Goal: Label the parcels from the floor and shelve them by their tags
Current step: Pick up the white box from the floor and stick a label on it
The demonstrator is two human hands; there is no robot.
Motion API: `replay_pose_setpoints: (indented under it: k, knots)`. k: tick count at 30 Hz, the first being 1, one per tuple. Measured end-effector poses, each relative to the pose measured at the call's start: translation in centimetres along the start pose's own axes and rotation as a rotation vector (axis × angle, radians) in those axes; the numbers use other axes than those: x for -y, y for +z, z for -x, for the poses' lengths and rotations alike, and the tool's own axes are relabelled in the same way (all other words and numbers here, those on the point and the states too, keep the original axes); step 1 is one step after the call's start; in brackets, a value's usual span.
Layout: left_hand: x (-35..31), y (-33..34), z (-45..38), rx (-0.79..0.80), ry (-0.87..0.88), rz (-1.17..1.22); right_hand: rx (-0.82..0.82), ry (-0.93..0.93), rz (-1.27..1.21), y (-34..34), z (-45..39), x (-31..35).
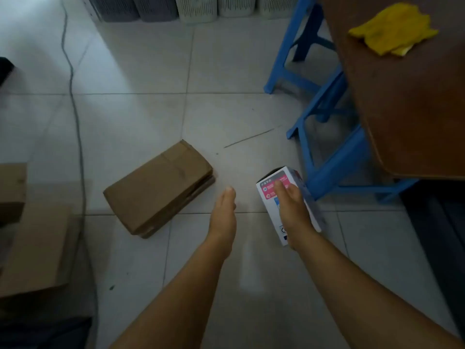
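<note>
A small white box with a pink and grey printed panel is in my right hand, which grips it from above, just over the tiled floor. My left hand is stretched out flat beside it, fingers together and pointing forward, holding nothing. A brown cardboard parcel lies on the floor to the left of my left hand, a short gap away.
Blue plastic stools stand at the right under a brown table with a yellow cloth on it. More cardboard boxes sit at the left edge. A dark cable runs along the floor. Plastic baskets line the far wall.
</note>
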State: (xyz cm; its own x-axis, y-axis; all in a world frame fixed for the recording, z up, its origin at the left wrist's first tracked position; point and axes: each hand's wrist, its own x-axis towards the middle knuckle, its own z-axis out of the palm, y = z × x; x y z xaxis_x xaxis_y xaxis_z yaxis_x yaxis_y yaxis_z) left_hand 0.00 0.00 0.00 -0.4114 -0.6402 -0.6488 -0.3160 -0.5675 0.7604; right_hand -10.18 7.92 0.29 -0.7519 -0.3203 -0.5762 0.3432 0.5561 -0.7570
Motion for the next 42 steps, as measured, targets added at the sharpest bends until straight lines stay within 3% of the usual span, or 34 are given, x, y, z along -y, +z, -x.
replay_pose_setpoints:
  k: [5, 11, 16, 21, 24, 33, 39, 42]
  knots:
    - [4.3, 2.4, -5.1, 0.051, -0.016, -0.014, -0.123, -0.105, 0.033, 0.0, -5.4, -3.3]
    - [8.4, 5.6, -10.0, 0.170, -0.045, -0.070, -0.295, -0.208, 0.434, -0.3, -10.9, -6.8]
    - [10.5, 7.5, -11.9, 0.219, -0.064, -0.121, -0.332, -0.234, 0.662, -0.5, -13.1, -8.9]
    - [11.1, 8.8, -12.3, 0.284, -0.137, -0.022, -0.333, -0.258, 0.757, -0.4, -14.0, -10.3]
    - [10.6, 8.3, -12.4, 0.282, -0.112, -0.003, -0.362, -0.274, 0.755, -0.1, -14.2, -10.1]
    - [7.2, 6.1, -14.1, 0.178, 0.188, -0.068, -0.368, -0.372, 0.754, 2.9, -13.3, -7.5]
    - [5.3, 5.5, -13.2, 0.257, 0.324, -0.177, -0.420, -0.345, 0.592, 3.6, -13.1, -6.1]
    - [4.8, 4.0, -13.5, 0.245, 0.372, -0.214, -0.333, -0.369, 0.470, 3.2, -13.0, -5.5]
